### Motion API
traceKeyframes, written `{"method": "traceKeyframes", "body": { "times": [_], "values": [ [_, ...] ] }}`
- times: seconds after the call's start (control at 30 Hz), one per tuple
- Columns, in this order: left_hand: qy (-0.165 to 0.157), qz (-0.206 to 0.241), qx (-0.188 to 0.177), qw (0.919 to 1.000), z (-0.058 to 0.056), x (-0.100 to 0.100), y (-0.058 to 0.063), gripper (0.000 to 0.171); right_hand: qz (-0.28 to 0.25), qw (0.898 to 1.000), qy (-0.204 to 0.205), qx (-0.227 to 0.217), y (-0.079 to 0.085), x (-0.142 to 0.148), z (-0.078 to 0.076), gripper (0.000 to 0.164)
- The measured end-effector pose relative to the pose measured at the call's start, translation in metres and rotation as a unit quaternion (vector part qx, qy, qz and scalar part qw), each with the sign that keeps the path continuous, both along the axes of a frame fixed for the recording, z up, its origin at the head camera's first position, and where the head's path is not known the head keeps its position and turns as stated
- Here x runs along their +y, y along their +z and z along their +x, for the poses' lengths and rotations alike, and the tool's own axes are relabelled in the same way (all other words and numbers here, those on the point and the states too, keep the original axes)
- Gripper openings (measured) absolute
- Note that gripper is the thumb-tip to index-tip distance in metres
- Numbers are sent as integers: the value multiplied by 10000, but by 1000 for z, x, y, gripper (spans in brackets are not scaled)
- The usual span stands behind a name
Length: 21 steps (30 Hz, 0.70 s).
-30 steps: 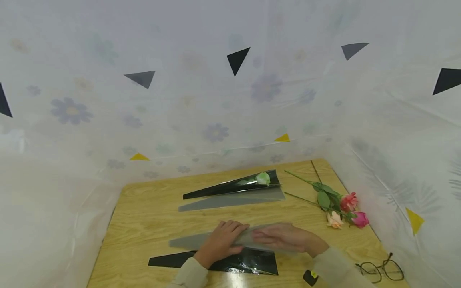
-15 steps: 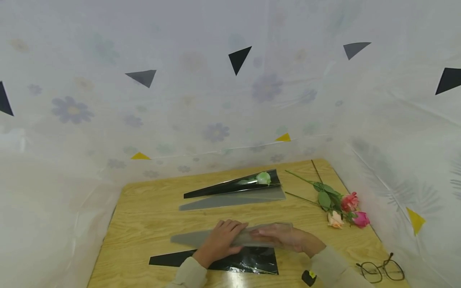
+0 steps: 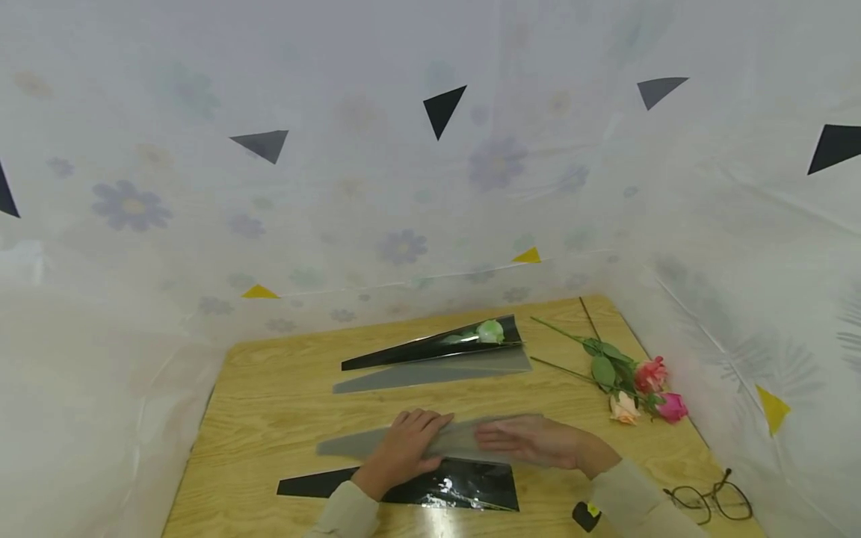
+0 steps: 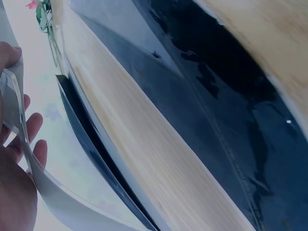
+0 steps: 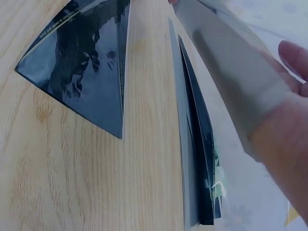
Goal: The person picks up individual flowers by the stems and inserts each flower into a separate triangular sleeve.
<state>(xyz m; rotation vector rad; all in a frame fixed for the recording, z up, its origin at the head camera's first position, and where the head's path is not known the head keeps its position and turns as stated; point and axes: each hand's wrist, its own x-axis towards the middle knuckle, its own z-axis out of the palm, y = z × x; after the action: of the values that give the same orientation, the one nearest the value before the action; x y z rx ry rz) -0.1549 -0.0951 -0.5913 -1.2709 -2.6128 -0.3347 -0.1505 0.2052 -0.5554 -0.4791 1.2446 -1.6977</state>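
In the head view, a translucent grey flower sleeve [image 3: 350,446], narrow at its left end, is between both hands. My left hand [image 3: 402,452] grips it around the middle; the left wrist view shows fingers and thumb [image 4: 8,55] around the film. My right hand [image 3: 541,441] is within the wide end, its fingers straight and seen through the film. The right wrist view has the sleeve [image 5: 224,67] raised over the table, with film around the right hand [image 5: 291,137]. A glossy black sleeve [image 3: 323,484] lies flat just in front, partly hidden by my left arm.
Farther back, a black sleeve [image 3: 403,353] with a pale green rose [image 3: 490,331] lies beside another grey sleeve [image 3: 383,381]. Several loose roses [image 3: 651,373] lie at right. Glasses [image 3: 713,504] and a small black object [image 3: 585,515] are near the front right. A white curtain surrounds the table.
My right hand has drawn slightly right within the grey sleeve, and my left hand has shifted slightly left. The other flowers and sleeves stay put.
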Motion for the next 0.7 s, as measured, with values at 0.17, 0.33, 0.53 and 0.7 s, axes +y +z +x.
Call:
{"method": "traceKeyframes", "body": {
  "times": [0.17,0.33,0.53,0.7],
  "values": [
    [84,-62,-85,9999,0,-4,-1,68,332,9987,-391,10,-1,5,1,49],
    [144,-104,-113,9998,-1,-4,-1,67,393,9977,-553,11,-4,9,1,48],
    [130,-91,-75,9998,-1,-4,0,65,283,9988,-399,101,-3,11,0,47],
    [129,-7,-17,9999,-1,-7,-1,67,105,9989,-467,16,0,18,1,46]
  ]
}}
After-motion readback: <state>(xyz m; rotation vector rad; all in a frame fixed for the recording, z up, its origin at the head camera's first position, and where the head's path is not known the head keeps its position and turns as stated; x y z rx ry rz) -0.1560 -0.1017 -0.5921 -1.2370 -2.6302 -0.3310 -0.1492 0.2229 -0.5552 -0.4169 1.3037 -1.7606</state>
